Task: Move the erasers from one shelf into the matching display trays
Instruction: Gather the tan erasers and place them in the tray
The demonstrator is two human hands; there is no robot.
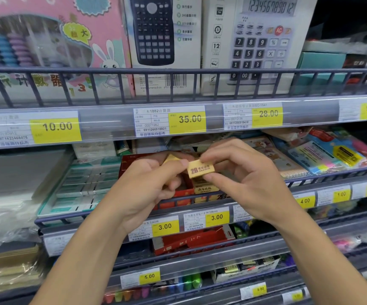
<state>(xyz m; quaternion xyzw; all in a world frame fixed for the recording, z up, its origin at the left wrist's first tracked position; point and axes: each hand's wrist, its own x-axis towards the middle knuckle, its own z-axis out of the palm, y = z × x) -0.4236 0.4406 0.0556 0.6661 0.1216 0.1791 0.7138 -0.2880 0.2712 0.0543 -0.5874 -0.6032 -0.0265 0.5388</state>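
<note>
Shop shelves [200, 100] with yellow price tags [190, 118] behind. Both hands raised before red display tray [178, 192]: right hand [244, 179] pinching yellow 2B eraser [200, 168], left hand [149, 186] touching it, gripping another eraser [171, 160].

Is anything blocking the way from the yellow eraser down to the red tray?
Nothing visible does. The right hand pinches the yellow eraser just above the red tray. Only the left hand, gripping more erasers, hangs over part of the tray.
</note>
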